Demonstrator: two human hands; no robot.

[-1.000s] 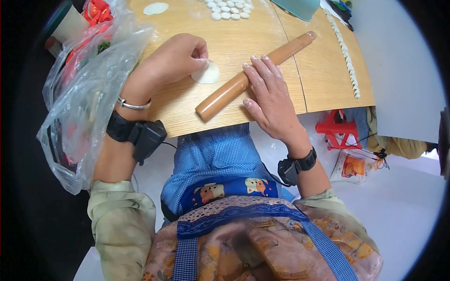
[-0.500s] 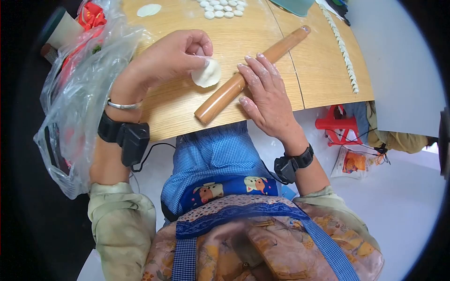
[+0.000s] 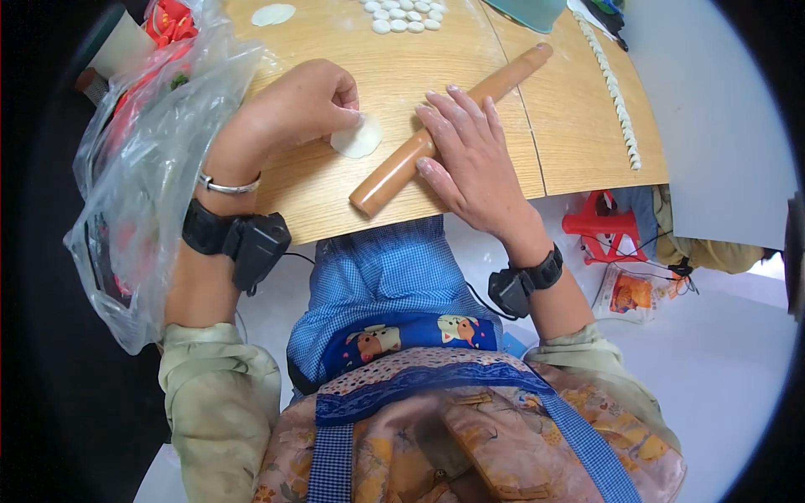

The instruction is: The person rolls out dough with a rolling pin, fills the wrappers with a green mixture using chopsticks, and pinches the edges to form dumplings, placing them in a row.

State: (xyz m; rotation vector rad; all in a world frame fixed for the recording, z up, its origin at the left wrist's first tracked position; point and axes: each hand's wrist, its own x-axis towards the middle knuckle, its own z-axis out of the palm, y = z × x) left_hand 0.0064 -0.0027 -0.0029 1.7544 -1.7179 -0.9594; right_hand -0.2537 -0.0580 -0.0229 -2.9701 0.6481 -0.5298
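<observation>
My left hand [image 3: 306, 102] pinches the upper edge of a thin, round dough wrapper [image 3: 358, 141] between thumb and fingers. The wrapper is on the wooden table, left of a wooden rolling pin [image 3: 392, 176] and apart from it. Across the middle of that pin lies my right hand [image 3: 478, 172], fingers stretched out and dusted with flour, palm over the wood. The pin rests diagonally, its near end close to the table's front edge.
Several small dough discs [image 3: 405, 15] and a flat wrapper [image 3: 273, 14] lie at the back. A row of dough pieces [image 3: 616, 96] runs along the right side. Plastic bags [image 3: 159, 159] hang at the left edge. A red stool [image 3: 602, 228] stands below, right.
My left hand has shifted slightly left with the wrapper, which now looks flatter and has a less even edge. The pin has rolled a little under my right hand.
</observation>
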